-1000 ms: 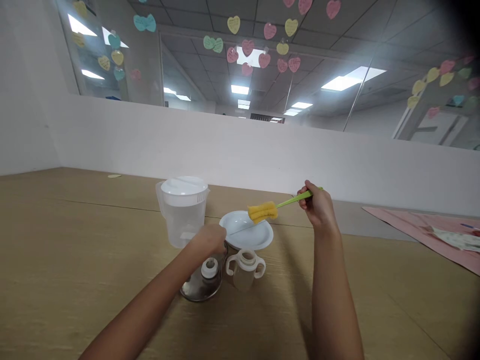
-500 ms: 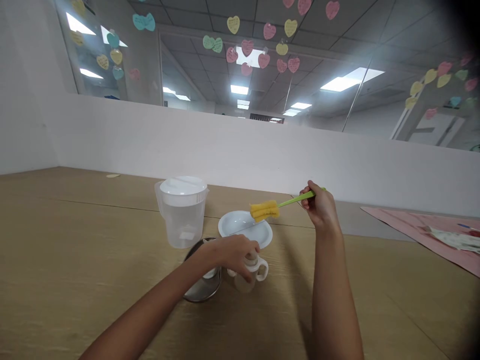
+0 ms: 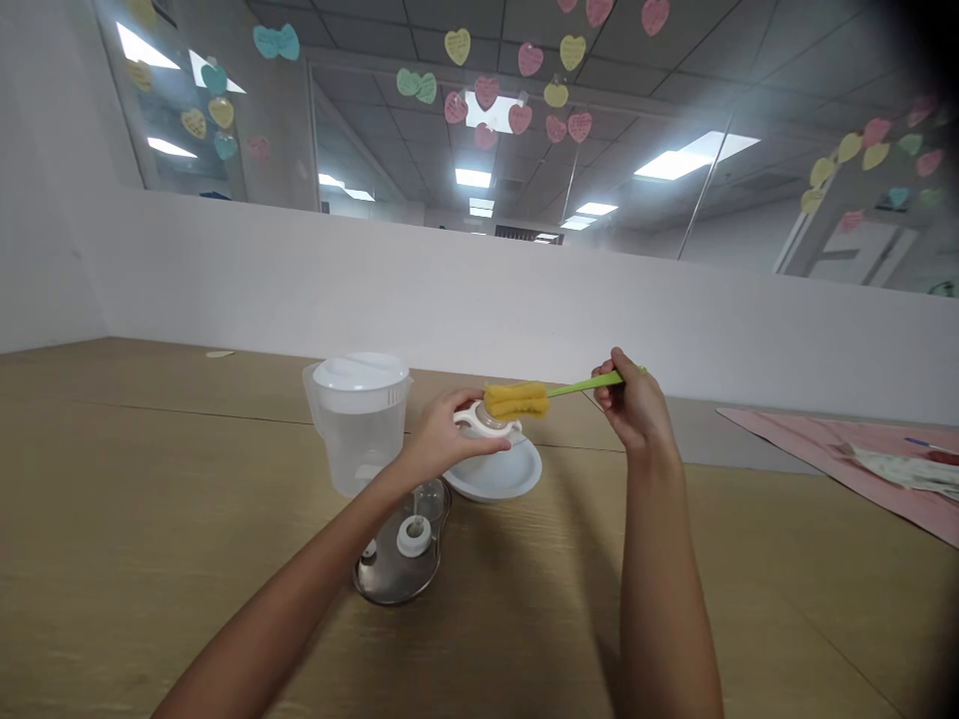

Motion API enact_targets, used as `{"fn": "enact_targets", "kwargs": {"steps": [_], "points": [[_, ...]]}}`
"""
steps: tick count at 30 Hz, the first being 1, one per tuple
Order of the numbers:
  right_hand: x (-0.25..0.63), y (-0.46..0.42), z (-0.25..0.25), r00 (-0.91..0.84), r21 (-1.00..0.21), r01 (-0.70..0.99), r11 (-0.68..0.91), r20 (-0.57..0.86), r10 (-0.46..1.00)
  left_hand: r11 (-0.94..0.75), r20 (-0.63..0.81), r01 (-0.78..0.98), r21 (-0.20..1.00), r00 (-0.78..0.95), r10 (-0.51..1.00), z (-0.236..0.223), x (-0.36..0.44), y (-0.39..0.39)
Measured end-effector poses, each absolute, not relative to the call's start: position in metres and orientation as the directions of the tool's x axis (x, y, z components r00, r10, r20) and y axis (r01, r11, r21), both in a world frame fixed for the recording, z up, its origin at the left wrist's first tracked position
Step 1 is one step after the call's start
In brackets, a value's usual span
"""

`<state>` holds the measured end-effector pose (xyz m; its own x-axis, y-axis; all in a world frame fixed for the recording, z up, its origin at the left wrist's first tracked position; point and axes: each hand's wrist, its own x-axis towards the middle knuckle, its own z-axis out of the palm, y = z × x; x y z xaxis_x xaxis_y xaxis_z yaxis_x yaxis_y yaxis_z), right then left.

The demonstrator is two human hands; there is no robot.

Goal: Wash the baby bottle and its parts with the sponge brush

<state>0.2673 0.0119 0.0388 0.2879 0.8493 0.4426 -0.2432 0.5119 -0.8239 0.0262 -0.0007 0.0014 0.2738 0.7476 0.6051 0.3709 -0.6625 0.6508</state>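
Observation:
My left hand [image 3: 442,431] is closed around a small white two-handled baby bottle [image 3: 490,423] and holds it up above the white plate [image 3: 500,474]. My right hand [image 3: 630,404] pinches the green handle of a bottle brush [image 3: 581,384]. The brush's yellow sponge head [image 3: 515,399] sits right at the bottle's mouth. Below my left forearm, a shiny metal tray [image 3: 400,554] lies on the wooden table [image 3: 150,519] with a small white cap [image 3: 414,535] on it. A clear plastic pitcher with a white lid [image 3: 356,419] stands just left of my left hand.
A low white partition wall [image 3: 479,310] runs behind the table. A pink mat [image 3: 854,454] with a cloth and other small items on it lies at the far right. Paper hearts hang from the ceiling.
My left hand took hold of the baby bottle beside the metal tray and lifted it over the plate. The brush's sponge head shifted slightly left and now meets the bottle's mouth.

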Motion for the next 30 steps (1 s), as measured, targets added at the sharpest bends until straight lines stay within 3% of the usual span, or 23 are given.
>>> {"fn": "enact_targets", "kwargs": {"steps": [5,9,16,26,30], "points": [[0.267,0.007,0.04,0.291,-0.82,-0.131,0.558,0.506,0.812,-0.702,0.724,0.533,0.472,0.22,0.654,-0.001,0.02,0.008],[0.256,0.004,0.043,0.251,-0.824,-0.064,0.563,0.533,0.808,-0.697,0.728,0.587,0.411,0.249,0.639,-0.002,0.018,0.009],[0.229,-0.004,0.046,0.125,-0.811,0.041,0.583,0.583,0.803,-0.689,0.704,0.619,0.377,0.293,0.647,-0.003,0.02,0.009],[0.2,-0.005,0.041,-0.169,-0.823,0.152,0.547,0.523,0.835,-0.713,0.701,0.582,0.392,0.312,0.641,-0.003,0.02,0.009],[0.195,-0.004,0.04,-0.058,-0.791,0.151,0.592,0.591,0.805,-0.694,0.697,0.602,0.395,0.295,0.653,-0.008,0.015,0.019]]}}
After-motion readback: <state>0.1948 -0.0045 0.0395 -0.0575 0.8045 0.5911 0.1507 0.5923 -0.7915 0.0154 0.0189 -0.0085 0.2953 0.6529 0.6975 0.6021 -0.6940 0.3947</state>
